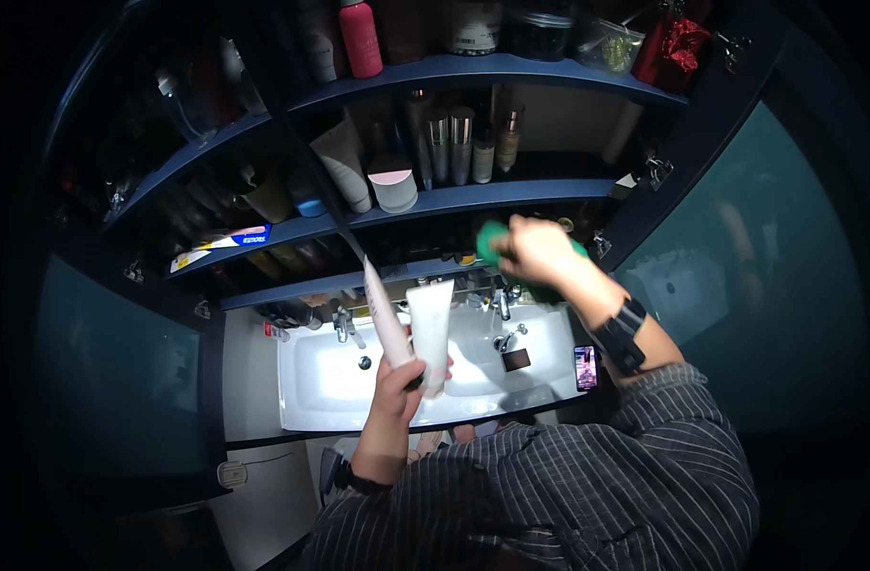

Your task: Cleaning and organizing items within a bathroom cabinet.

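Observation:
Two squeeze tubes are gripped together in my left hand (396,389), above the white basin. One is a pale pink tube (386,314), tilted to the left; the other is a white tube (431,328), nearly upright with its flat crimped end up. My right hand (538,246) is closed on a green cloth (491,243), blurred, in front of the cabinet's lowest shelf. Part of the cloth is hidden behind the hand and forearm. On the middle shelf (449,201), a grey tube (343,164) leans beside a white jar with a pink lid (393,187).
Open cabinet doors stand on the left (121,357) and right (735,285). Several bottles (461,146) line the middle shelf, and a pink bottle (361,39) is above. A double-faucet basin (321,400) lies below, with a phone (585,367) at its right edge.

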`<state>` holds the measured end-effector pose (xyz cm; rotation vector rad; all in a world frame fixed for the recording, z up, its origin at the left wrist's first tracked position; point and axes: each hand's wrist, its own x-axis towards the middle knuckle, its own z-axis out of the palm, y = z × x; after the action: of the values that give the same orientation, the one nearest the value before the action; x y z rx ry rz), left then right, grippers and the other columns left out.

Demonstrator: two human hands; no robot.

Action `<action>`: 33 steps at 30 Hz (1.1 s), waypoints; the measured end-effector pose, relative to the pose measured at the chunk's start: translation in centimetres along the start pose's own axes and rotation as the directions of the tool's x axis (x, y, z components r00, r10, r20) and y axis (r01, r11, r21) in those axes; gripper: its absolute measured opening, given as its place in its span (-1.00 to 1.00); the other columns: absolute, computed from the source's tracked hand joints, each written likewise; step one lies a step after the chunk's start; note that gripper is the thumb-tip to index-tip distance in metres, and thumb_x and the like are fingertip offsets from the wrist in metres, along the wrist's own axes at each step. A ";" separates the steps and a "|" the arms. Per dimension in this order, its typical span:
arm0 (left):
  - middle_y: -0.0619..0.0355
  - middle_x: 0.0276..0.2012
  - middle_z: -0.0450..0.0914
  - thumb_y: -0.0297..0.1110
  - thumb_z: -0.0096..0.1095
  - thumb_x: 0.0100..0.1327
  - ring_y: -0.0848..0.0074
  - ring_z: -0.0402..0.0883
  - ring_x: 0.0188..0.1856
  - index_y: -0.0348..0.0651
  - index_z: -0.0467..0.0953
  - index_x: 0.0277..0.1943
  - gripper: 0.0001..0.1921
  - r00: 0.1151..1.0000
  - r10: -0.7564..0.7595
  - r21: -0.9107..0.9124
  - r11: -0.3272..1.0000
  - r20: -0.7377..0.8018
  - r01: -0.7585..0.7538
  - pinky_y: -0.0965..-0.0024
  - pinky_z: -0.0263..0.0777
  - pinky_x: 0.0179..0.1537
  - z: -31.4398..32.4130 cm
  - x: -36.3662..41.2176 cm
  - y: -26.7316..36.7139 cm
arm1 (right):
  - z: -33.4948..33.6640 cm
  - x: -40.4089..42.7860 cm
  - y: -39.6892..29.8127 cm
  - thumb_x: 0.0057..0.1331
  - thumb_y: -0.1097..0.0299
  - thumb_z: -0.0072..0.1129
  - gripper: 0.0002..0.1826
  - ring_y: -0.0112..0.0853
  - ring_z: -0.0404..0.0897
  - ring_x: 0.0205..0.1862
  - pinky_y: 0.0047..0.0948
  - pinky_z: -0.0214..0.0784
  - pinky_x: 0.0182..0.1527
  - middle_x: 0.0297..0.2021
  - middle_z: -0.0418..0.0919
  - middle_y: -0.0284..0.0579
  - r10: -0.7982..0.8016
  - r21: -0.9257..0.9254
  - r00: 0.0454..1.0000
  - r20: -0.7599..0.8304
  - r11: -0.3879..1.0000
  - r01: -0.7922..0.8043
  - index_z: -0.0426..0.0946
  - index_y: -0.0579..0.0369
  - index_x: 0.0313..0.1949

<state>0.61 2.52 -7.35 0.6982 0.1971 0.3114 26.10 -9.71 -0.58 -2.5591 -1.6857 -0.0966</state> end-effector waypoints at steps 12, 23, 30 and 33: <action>0.07 -0.09 0.44 -0.36 0.27 0.06 0.48 0.45 -0.03 -0.24 0.26 0.04 -0.51 0.846 -0.090 0.627 0.713 0.526 -0.314 0.40 0.34 -0.02 9.9 12.5 -3.3 | 1.9 -11.2 0.4 0.27 0.31 0.15 -0.37 -0.42 0.42 0.06 -0.41 0.22 0.14 0.06 0.42 -0.13 0.240 0.968 0.962 0.131 -0.239 -0.072 0.16 0.20 0.27; 0.12 -0.33 0.49 -0.07 0.34 0.04 0.28 0.56 -0.23 -0.08 0.45 -0.14 -0.60 0.884 0.337 0.934 0.034 0.324 -0.356 0.28 0.42 -0.23 17.1 23.2 -4.1 | 5.4 -19.0 2.2 0.28 0.37 0.08 -0.55 -0.38 0.43 0.03 -0.41 0.24 0.11 0.00 0.45 -0.08 0.649 0.981 0.753 0.109 -0.192 0.023 0.32 0.24 0.14; -0.10 -0.39 0.64 0.01 0.31 0.05 0.08 0.64 -0.25 -0.23 0.63 -0.37 -0.61 0.885 0.464 0.974 -0.216 0.036 0.073 0.17 0.50 -0.18 17.0 29.5 -5.9 | 7.0 -21.5 1.7 0.23 0.35 0.19 -0.54 -0.41 0.43 -0.02 -0.42 0.24 0.08 -0.05 0.46 -0.13 0.688 0.956 0.714 0.132 -0.279 0.092 0.36 0.22 0.10; -0.10 -0.40 0.64 0.03 0.32 0.04 0.09 0.64 -0.24 -0.22 0.65 -0.39 -0.60 0.858 0.508 0.963 -0.191 -0.070 0.192 0.21 0.51 -0.19 17.1 30.1 -6.1 | 6.7 -21.9 1.5 0.26 0.39 0.12 -0.55 -0.40 0.44 -0.02 -0.43 0.27 0.07 -0.04 0.46 -0.09 0.674 0.956 0.727 0.132 -0.281 0.087 0.32 0.25 0.13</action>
<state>34.83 -1.71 -0.76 2.4035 0.9255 0.5955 18.93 -29.67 -9.39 -1.2146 -0.1896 0.4221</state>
